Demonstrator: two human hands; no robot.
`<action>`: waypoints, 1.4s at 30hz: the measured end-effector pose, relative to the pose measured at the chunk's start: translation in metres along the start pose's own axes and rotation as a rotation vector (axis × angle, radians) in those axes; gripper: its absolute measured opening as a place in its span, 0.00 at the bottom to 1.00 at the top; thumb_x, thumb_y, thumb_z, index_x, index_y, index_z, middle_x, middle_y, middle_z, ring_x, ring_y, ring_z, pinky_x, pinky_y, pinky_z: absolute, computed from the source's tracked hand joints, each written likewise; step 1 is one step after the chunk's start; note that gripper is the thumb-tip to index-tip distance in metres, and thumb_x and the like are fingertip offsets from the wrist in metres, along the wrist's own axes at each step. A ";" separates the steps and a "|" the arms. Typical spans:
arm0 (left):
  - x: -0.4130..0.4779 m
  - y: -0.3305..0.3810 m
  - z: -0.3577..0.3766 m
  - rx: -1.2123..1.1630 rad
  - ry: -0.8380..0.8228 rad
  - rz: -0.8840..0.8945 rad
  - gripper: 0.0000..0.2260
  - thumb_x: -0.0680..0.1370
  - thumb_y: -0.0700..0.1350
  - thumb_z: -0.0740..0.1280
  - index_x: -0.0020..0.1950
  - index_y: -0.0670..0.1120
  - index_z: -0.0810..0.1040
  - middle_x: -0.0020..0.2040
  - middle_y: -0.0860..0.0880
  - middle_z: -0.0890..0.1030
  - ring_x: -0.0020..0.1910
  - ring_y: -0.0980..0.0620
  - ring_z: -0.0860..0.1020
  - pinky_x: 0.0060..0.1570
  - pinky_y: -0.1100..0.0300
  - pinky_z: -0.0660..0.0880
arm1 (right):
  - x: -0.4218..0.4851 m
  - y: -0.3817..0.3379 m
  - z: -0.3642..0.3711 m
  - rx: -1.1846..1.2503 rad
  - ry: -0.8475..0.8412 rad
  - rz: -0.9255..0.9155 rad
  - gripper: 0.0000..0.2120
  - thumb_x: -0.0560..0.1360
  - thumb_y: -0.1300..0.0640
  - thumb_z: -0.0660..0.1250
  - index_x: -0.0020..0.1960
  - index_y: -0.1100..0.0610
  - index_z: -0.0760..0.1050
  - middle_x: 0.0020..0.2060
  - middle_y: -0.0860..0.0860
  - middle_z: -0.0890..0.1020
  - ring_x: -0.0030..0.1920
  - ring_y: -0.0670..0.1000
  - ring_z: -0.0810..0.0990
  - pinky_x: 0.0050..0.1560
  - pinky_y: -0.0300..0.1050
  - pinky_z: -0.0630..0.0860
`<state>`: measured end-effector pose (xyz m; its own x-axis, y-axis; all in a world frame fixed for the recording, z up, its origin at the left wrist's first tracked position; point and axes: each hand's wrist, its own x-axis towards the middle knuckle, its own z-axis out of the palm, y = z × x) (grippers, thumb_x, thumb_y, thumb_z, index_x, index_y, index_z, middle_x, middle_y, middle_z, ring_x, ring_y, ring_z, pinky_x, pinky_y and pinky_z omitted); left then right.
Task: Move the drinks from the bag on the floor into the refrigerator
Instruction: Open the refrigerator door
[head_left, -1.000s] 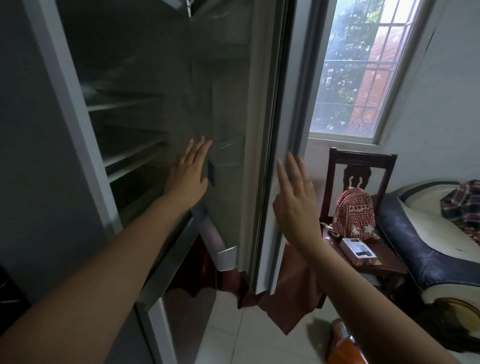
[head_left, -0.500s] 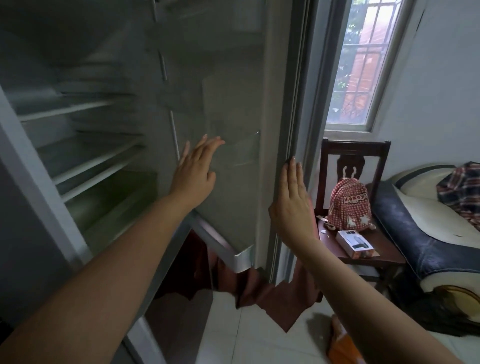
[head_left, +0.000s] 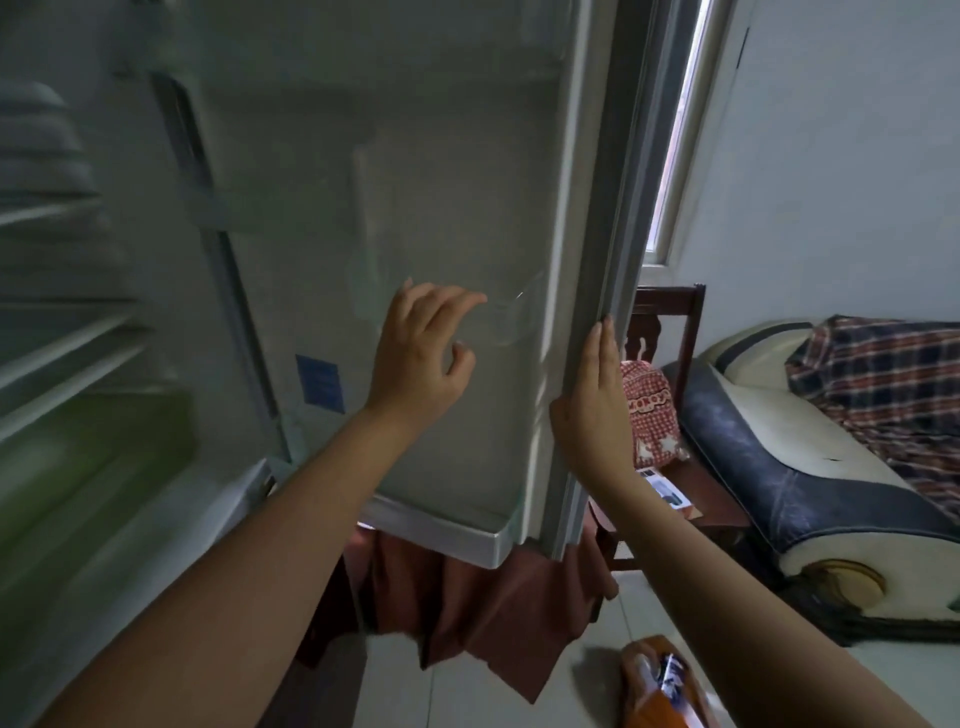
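Observation:
The refrigerator door (head_left: 441, 208) stands open in front of me, its pale inner face toward me. My right hand (head_left: 592, 410) lies flat along the door's grey outer edge, fingers straight. My left hand (head_left: 421, 358) hovers at the inner face with fingers loosely curled, holding nothing. To the left are the refrigerator's shelves (head_left: 67, 332) and a green drawer (head_left: 93, 467), blurred. On the floor at bottom right lies an orange bag (head_left: 665, 691) with a drink can showing at its mouth.
A dark wooden chair (head_left: 670, 312) behind the door bears a red patterned backpack (head_left: 649, 410) and a small box. A sofa (head_left: 779, 467) with a plaid cloth is at right. A reddish cloth (head_left: 493, 608) hangs below the door.
The door has swung further open toward the window. My right hand moved onto the door's edge. My left hand's fingers have curled.

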<state>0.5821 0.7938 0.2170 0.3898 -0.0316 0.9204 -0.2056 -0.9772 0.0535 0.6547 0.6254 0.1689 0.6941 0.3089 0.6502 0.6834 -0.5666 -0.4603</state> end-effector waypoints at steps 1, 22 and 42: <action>0.003 -0.002 0.009 0.006 0.004 0.016 0.21 0.67 0.39 0.58 0.60 0.45 0.72 0.53 0.42 0.79 0.54 0.45 0.68 0.66 0.46 0.62 | 0.007 0.005 0.003 0.024 -0.001 0.024 0.37 0.72 0.70 0.55 0.74 0.59 0.39 0.76 0.56 0.43 0.75 0.55 0.44 0.74 0.49 0.48; 0.048 -0.005 0.107 0.160 -0.146 -0.050 0.27 0.64 0.39 0.53 0.63 0.44 0.72 0.57 0.42 0.78 0.55 0.46 0.65 0.66 0.50 0.58 | 0.108 0.082 0.037 0.108 -0.228 0.096 0.35 0.73 0.71 0.54 0.74 0.59 0.40 0.76 0.55 0.44 0.75 0.57 0.48 0.72 0.46 0.52; 0.032 0.062 0.128 0.025 -0.143 0.062 0.19 0.70 0.41 0.61 0.62 0.44 0.74 0.61 0.43 0.77 0.63 0.48 0.66 0.63 0.53 0.63 | 0.051 0.132 -0.016 0.051 -0.116 0.017 0.24 0.74 0.62 0.61 0.69 0.58 0.62 0.68 0.58 0.70 0.68 0.56 0.67 0.68 0.47 0.62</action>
<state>0.6970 0.7056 0.1997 0.5014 -0.1198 0.8569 -0.2112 -0.9774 -0.0130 0.7766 0.5542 0.1508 0.7252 0.3879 0.5689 0.6799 -0.5342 -0.5024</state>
